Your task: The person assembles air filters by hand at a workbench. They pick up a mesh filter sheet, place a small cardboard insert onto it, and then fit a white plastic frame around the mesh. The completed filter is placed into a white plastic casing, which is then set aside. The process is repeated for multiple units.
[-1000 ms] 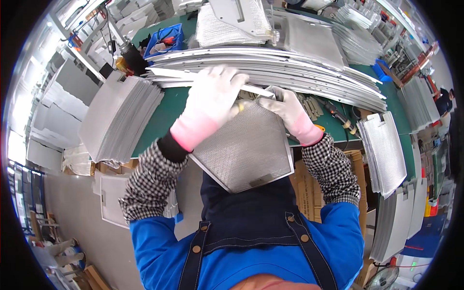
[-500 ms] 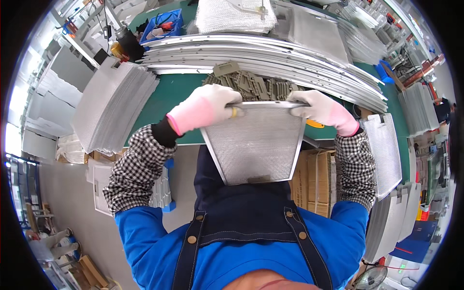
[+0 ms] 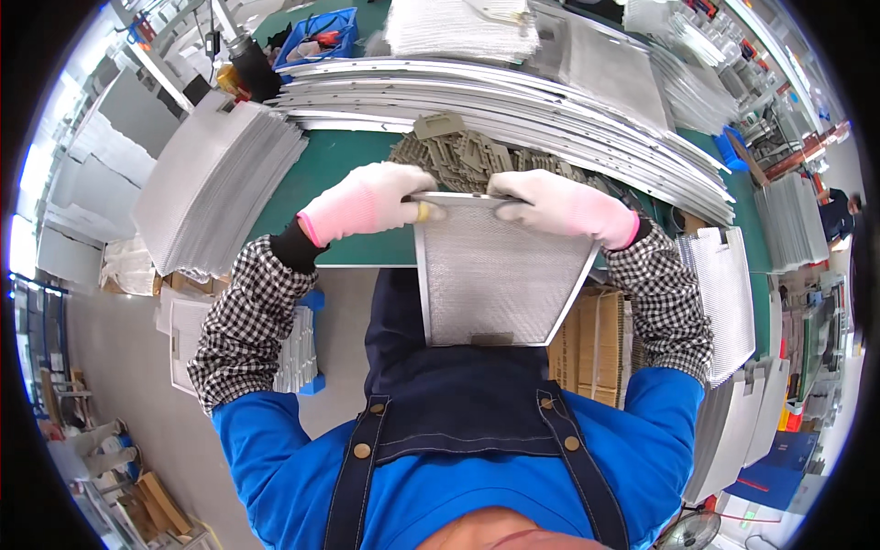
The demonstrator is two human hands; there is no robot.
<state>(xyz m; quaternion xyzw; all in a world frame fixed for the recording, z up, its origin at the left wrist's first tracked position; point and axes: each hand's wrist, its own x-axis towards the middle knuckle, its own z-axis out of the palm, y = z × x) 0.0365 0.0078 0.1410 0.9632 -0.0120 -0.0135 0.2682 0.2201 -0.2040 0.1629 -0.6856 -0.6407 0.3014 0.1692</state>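
Note:
A framed metal mesh filter panel (image 3: 504, 275), wider at the top than at the bottom, hangs upright before my apron. A small dark clip-like piece sits in its lower edge. My left hand (image 3: 390, 200), in a white glove with a pink cuff, pinches the panel's top left corner. Gripping the top edge from the right, my right hand (image 3: 550, 203) has its fingers near the middle of that edge. Beyond the panel lies a heap of grey-green plastic pieces (image 3: 449, 158) on the green table (image 3: 316, 183).
Long metal frame strips (image 3: 513, 96) lie across the table behind the heap. Stacked mesh sheets (image 3: 215, 183) stand at left, and more mesh panels (image 3: 720, 298) at right. A blue basket (image 3: 321, 38) is at the far left. Cardboard boxes (image 3: 591, 353) stand below the table's edge.
My right hand has slid left along the panel's top edge, closer to my left hand. The panel has shifted and turned slightly to the right. Both hands still grip it.

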